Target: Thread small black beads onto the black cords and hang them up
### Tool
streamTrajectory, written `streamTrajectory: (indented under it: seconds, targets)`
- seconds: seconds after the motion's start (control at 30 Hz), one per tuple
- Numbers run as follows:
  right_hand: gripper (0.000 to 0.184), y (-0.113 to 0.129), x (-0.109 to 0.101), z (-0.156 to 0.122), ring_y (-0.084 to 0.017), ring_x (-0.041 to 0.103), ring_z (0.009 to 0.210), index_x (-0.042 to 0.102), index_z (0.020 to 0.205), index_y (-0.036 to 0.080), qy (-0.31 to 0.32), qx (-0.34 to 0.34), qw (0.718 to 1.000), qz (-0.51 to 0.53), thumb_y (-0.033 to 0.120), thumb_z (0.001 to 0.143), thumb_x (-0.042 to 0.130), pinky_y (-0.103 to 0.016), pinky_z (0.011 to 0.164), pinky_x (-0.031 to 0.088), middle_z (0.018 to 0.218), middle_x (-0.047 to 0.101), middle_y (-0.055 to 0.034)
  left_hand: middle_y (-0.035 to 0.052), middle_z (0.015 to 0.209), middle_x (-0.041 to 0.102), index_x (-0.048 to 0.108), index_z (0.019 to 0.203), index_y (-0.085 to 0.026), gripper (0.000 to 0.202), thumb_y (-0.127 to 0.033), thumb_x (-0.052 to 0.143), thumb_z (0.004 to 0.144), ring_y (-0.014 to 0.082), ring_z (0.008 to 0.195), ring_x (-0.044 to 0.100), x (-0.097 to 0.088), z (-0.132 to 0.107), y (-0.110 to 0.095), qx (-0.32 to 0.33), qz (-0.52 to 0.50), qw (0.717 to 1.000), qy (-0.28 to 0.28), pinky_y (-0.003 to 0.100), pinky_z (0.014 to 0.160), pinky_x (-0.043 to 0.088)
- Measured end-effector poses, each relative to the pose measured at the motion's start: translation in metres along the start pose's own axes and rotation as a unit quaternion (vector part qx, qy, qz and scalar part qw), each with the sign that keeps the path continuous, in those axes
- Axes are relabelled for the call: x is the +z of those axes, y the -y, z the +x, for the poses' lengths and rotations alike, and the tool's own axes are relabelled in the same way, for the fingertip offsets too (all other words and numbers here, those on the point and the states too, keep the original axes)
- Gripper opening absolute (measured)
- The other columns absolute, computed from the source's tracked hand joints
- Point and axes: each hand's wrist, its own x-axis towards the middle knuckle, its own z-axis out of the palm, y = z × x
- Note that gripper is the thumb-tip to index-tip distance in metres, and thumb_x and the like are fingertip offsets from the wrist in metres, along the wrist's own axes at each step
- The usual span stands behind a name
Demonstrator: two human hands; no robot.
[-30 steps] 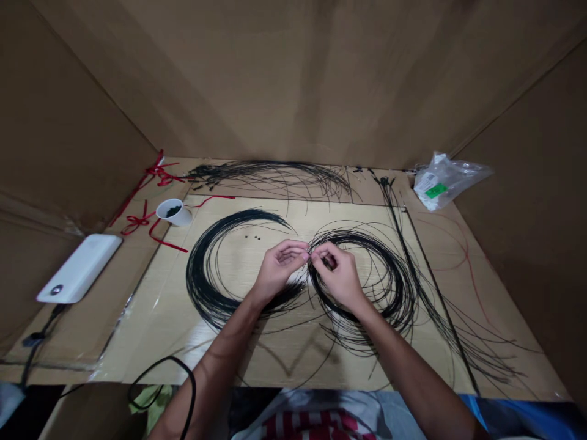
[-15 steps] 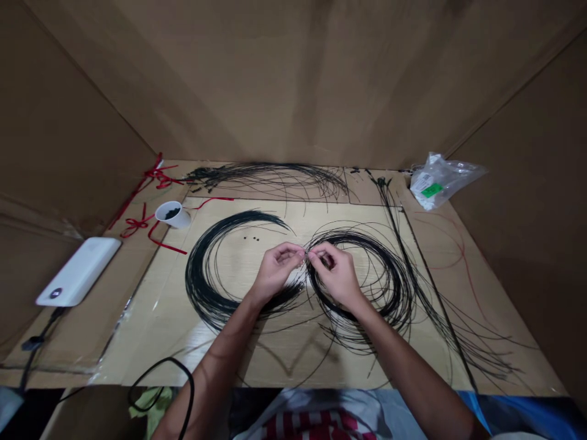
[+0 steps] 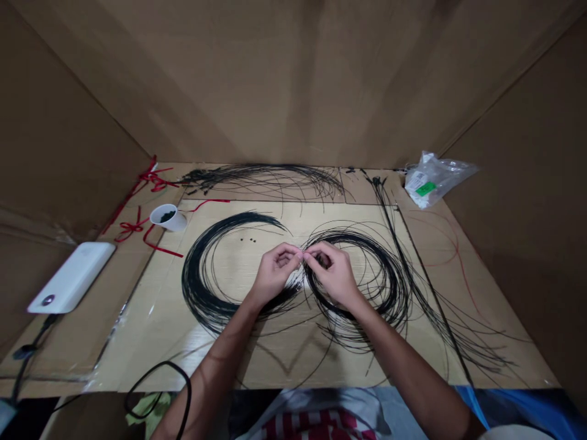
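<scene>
A small work corner closed in by brown cardboard walls

Large cardboard sheets stand at the back (image 3: 293, 79), on the left (image 3: 68, 153) and on the right (image 3: 518, 122), so the place looks like the inside of a big box. Long fold lines run down the corners where these sheets meet. Below them is a flat cardboard work surface (image 3: 59, 348), and a pale board with a wood pattern (image 3: 151, 348) lies on top of it. The light is soft and even, and it makes a small shine on the board.
</scene>
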Motion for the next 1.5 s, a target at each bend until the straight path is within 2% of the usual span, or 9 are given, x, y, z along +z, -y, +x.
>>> streamTrajectory:
  seconds: [0.27,0.5,0.87,0.97,1.1,1.17,1.33,1.43,1.5]
  targets:
    - [0.023,-0.006,-0.005,0.005,-0.024,0.064,0.091,0.074,0.090,0.023,-0.022,0.023,0.997,0.064,0.035,0.104,0.060,-0.036,0.081,0.049,0.094,0.071,-0.0063,0.0021,0.078,0.070,0.073,0.084,-0.017,0.030,-0.043,0.088,0.079,0.0132,0.066,0.062,-0.004,0.006,-0.002,-0.021,-0.055,0.997,-0.044,0.027,0.068,0.052]
    - [0.037,-0.007,-0.006,0.005,-0.027,0.070,0.111,0.071,0.120,0.024,-0.023,0.052,0.990,0.128,0.046,0.112,0.043,-0.041,0.107,0.048,0.109,0.078,-0.0082,0.0022,0.078,0.070,0.076,0.084,-0.017,0.023,-0.038,0.086,0.080,0.0124,0.065,0.059,-0.006,0.006,-0.002,-0.032,-0.091,0.994,-0.042,0.026,0.066,0.049]
    - [0.019,-0.002,0.002,-0.001,-0.021,0.056,0.078,0.068,0.086,0.023,0.034,-0.018,0.999,-0.003,0.028,0.104,0.062,-0.034,0.072,0.041,0.078,0.067,-0.0014,0.0023,0.076,0.069,0.075,0.088,-0.017,0.033,-0.048,0.083,0.083,0.0146,0.067,0.059,-0.009,0.003,-0.008,-0.009,0.043,0.999,-0.001,0.026,0.066,0.049]
    - [0.017,-0.006,0.002,-0.001,-0.020,0.055,0.075,0.068,0.086,0.022,0.017,0.011,1.000,0.016,0.027,0.102,0.063,-0.033,0.069,0.040,0.079,0.065,-0.0010,0.0042,0.083,0.072,0.075,0.094,-0.018,0.024,-0.041,0.072,0.093,0.0168,0.072,0.061,-0.035,0.004,-0.016,0.074,0.225,0.968,-0.087,0.028,0.068,0.049]
    - [0.018,-0.010,0.002,-0.002,-0.019,0.052,0.072,0.068,0.085,0.022,0.002,0.034,0.999,0.034,0.029,0.101,0.063,-0.032,0.068,0.039,0.078,0.063,-0.0004,0.0074,0.097,0.072,0.073,0.101,-0.018,0.015,-0.029,0.063,0.096,0.0203,0.079,0.064,-0.079,0.006,-0.024,0.131,0.464,0.841,-0.247,0.033,0.078,0.051]
    - [0.018,-0.010,0.003,-0.003,-0.019,0.052,0.072,0.067,0.084,0.022,0.001,0.033,0.999,0.034,0.029,0.100,0.064,-0.032,0.068,0.038,0.077,0.062,-0.0003,0.0073,0.098,0.072,0.074,0.103,-0.019,0.015,-0.027,0.066,0.093,0.0212,0.077,0.065,-0.094,0.006,-0.023,0.112,0.506,0.813,-0.266,0.033,0.078,0.051]
    - [0.019,-0.008,0.003,-0.003,-0.018,0.051,0.071,0.067,0.083,0.022,-0.002,0.028,0.999,0.024,0.029,0.100,0.064,-0.032,0.067,0.037,0.077,0.062,-0.0002,0.0071,0.097,0.073,0.078,0.099,-0.020,0.015,-0.024,0.064,0.093,0.0211,0.077,0.067,-0.107,0.007,-0.019,0.112,0.505,0.826,-0.222,0.033,0.076,0.052]
    - [0.019,-0.007,0.003,-0.003,-0.018,0.051,0.071,0.067,0.083,0.022,-0.001,0.025,0.999,0.025,0.028,0.100,0.063,-0.032,0.067,0.038,0.076,0.062,-0.0002,0.0081,0.092,0.073,0.076,0.091,-0.020,0.015,-0.025,0.063,0.096,0.0231,0.081,0.067,-0.102,0.008,-0.020,0.122,0.503,0.826,-0.223,0.034,0.079,0.052]
    - [0.019,-0.006,0.003,-0.003,-0.018,0.052,0.071,0.066,0.083,0.022,0.000,0.018,1.000,0.023,0.028,0.100,0.063,-0.032,0.068,0.038,0.076,0.062,-0.0001,0.0084,0.093,0.074,0.075,0.092,-0.019,0.015,-0.029,0.064,0.097,0.0234,0.084,0.068,-0.091,0.008,-0.020,0.134,0.458,0.852,-0.216,0.035,0.081,0.053]
